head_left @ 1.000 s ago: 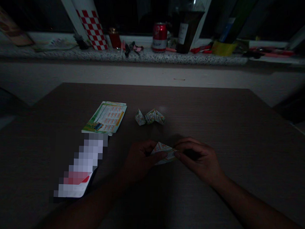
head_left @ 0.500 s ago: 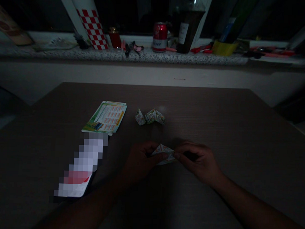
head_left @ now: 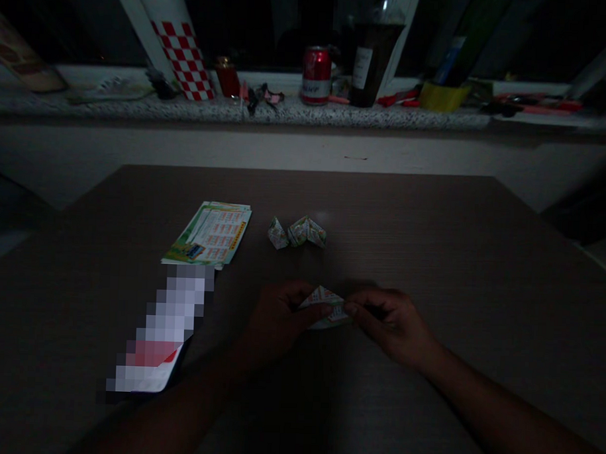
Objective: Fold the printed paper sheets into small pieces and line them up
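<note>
A folded paper piece with printed red and green marks rises to a point between my two hands. My left hand pinches its left side, thumb lying across the front. At the right edge, my right hand grips the paper between thumb and fingertips; the fingers behind it are partly hidden. Beyond my hands, a small folded paper shape sits beside a wider folded paper shape on the table. To the left lies a stack of printed calendar sheets.
A phone with a lit, blurred screen lies below the sheets, near my left forearm. Behind the wooden table, a speckled windowsill holds a red can, a dark bottle, a red-checkered bottle and small clutter.
Hardly anything differs. My right hand has shifted very slightly at the paper's right edge, and both hands keep their hold. The view has tilted a touch.
</note>
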